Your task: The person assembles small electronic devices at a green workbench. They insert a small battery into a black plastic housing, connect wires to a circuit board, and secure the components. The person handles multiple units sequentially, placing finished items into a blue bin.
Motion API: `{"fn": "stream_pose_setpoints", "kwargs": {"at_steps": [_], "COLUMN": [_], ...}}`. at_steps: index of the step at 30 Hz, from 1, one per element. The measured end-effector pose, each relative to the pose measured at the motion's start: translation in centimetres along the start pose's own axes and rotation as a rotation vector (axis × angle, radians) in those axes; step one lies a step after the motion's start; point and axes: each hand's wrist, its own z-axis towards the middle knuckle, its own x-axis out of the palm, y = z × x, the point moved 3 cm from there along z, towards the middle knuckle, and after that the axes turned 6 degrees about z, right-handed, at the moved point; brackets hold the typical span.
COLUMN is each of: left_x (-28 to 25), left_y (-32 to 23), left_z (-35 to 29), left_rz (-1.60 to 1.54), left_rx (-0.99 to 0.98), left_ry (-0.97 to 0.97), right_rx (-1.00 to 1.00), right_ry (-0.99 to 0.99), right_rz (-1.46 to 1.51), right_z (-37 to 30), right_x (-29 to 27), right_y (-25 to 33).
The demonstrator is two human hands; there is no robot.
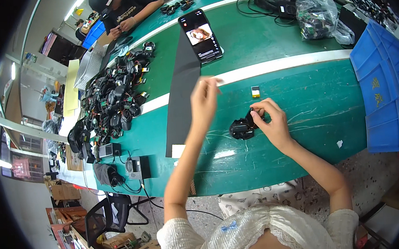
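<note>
Two hands at work over green table [301, 117]. Black part [242, 128] rests on table, pinched by right hand [270, 122]. Left hand [203, 101] raised, fingertips closed on thin pale strip [215, 80]. Step judged: strip being readied. Next move calls for careful alignment of strip on part.

A black smartphone with a lit screen [201, 35] leans ahead of me on the green table [302, 131], topping a long black foam strip [182, 93]. To my left, a heap of black electronic parts [114, 100]. Far right, stacked blue plastic trays [384, 93]; beyond, a clear plastic bag of components [316, 12].
</note>
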Motion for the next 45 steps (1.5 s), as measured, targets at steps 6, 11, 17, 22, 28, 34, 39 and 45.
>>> {"fn": "stream_pose_setpoints", "kwargs": {"at_steps": [6, 11, 17, 22, 28, 34, 39, 45], "left_x": [-2.2, 0.8, -0.4, -2.4, 1.7, 2.6, 3.9, 4.7], "left_y": [9.3, 11.4, 10.5, 9.4, 0.0, -1.4, -1.0, -0.5], "left_z": [13.1, 15.6, 15.8, 12.9, -0.4, -6.4, -7.6, -8.2], "left_rz": [0.159, -0.048, 0.094, 0.46, 0.216, 0.48, 0.408, 0.459], "left_rx": [0.004, -0.083, -0.039, 0.007, 0.158, 0.22, 0.281, 0.299], "left_ry": [-0.377, -0.171, -0.311, -0.656, -0.068, 0.107, 0.174, 0.125], "right_rx": [-0.017, 0.024, 0.045, 0.064, 0.179, 0.273, 0.28, 0.353], "right_ry": [0.049, 0.065, 0.096, 0.115, 0.06, 0.026, -0.005, 0.069], "right_rz": [-0.003, -0.021, -0.024, 0.029, 0.151, 0.389, 0.435, 0.491], "right_z": [0.0, -0.1, 0.0, 0.1, 0.0, 0.0, -0.2, -0.3], "right_x": [0.8, 0.3, 0.2, 0.8, 0.5, 1.3, 1.2, 1.0], "right_y": [0.8, 0.5, 0.6, 1.6, -0.9, -1.8, -2.5, -2.3]}}
